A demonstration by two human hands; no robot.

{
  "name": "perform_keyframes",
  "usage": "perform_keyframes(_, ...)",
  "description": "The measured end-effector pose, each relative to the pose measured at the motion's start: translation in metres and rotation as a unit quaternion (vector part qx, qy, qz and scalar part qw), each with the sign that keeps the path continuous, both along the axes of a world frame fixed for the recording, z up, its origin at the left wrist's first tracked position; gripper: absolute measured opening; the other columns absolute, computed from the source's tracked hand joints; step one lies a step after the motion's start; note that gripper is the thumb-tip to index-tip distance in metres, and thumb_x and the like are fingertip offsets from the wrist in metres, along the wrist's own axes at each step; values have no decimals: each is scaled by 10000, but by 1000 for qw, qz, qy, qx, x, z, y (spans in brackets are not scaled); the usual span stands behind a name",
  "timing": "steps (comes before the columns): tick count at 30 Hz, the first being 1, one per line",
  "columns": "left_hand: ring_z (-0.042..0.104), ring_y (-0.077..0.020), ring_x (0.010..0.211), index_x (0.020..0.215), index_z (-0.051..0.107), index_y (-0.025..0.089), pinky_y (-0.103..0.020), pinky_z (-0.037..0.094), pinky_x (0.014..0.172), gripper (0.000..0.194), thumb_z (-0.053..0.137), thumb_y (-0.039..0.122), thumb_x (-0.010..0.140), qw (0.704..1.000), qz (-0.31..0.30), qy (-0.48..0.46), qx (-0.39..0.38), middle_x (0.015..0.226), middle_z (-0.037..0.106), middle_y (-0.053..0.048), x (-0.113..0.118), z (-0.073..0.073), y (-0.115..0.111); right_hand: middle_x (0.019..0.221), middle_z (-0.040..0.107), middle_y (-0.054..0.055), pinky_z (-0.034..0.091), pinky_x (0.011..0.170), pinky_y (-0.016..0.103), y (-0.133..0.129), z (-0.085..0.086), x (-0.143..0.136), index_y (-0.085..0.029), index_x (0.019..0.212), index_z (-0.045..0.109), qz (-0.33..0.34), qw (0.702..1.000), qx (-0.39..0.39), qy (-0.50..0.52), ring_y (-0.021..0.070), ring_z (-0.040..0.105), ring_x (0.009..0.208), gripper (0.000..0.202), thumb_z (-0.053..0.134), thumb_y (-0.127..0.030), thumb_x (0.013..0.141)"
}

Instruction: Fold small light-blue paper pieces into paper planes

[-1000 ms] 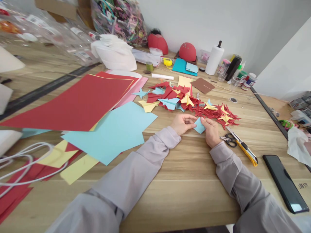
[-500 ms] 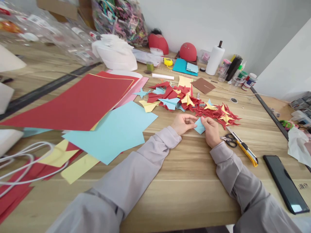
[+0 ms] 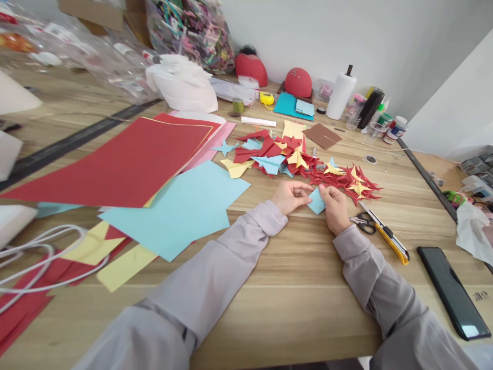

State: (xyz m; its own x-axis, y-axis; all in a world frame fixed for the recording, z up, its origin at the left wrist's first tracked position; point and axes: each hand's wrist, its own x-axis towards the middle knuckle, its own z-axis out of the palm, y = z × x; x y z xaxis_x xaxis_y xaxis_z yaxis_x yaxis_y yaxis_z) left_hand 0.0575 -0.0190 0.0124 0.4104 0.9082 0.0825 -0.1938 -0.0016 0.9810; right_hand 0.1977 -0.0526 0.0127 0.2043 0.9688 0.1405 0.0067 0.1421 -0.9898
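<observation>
A small light-blue piece of folded paper (image 3: 317, 202) is held between my two hands above the wooden table. My left hand (image 3: 289, 197) pinches its left edge with thumb and fingertips. On the other side, my right hand (image 3: 334, 206) grips the upper right edge, thumb on top. Just beyond lies a heap of folded paper pieces (image 3: 265, 149), red, yellow and blue. Scissors (image 3: 364, 222) and a yellow utility knife (image 3: 390, 237) rest to the right of my right hand.
Large red paper sheets (image 3: 115, 159) and a light-blue sheet (image 3: 177, 205) lie at left, near a white cable (image 3: 50, 246). A phone (image 3: 452, 290) is at right. Toward the wall stand a white roll (image 3: 341, 96), a black bottle (image 3: 371, 108) and a tape measure (image 3: 266, 98).
Almost nothing differs. Both hands keep their hold on the blue paper, which is tilted very slightly and shows a faint crease.
</observation>
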Motion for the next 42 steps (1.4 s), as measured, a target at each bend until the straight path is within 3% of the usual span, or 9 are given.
perform_keyframes(4,569,-104,493,828,664,98,-236,464,532,379,783,196,482,1000,-3,4,4,542,636,-5,0,0,0,472,323,-64,228,410,226,1,-1,0,-195,518,375,-28,999,3,-18,67,268,440,476,546,-590,719)
perform_keyframes(7,565,-107,478,826,660,92,-255,480,538,382,785,210,485,1000,8,-7,-5,524,623,1,1,-1,1,469,356,-60,255,415,233,0,0,0,-197,533,399,-19,1000,5,0,76,299,436,477,496,-615,740)
perform_keyframes(13,577,-115,488,814,666,102,-271,505,553,355,780,217,498,998,53,-13,-21,544,631,3,1,0,2,521,450,-52,318,452,223,-1,-1,2,-185,609,501,-3,998,6,-62,87,389,491,374,669,-518,643)
perform_keyframes(18,570,-117,467,822,657,90,-277,506,534,366,780,206,497,999,37,-10,-26,523,621,8,1,0,1,484,412,-51,281,413,224,0,-3,2,-182,570,490,-15,999,-1,-45,82,356,456,393,602,-537,697)
perform_keyframes(30,615,-140,546,853,636,86,-276,505,548,415,787,223,491,998,-2,-46,-45,605,659,-26,1,-1,2,481,398,-63,260,406,221,1,-2,1,-185,563,453,-47,999,0,-23,73,330,452,393,627,-519,677)
perform_keyframes(36,588,-109,539,838,654,92,-248,487,574,447,812,209,437,1000,-7,-24,-5,603,647,-7,5,-5,1,461,390,-67,253,419,218,0,-2,1,-180,553,457,-20,998,-1,-67,70,332,449,390,625,-507,683)
perform_keyframes(42,549,-96,460,798,665,98,-246,483,525,370,796,252,488,999,-13,-17,-38,528,623,5,4,-1,1,520,442,-61,297,466,219,-1,0,1,-178,590,487,6,999,-2,-52,77,378,492,339,711,-432,610)
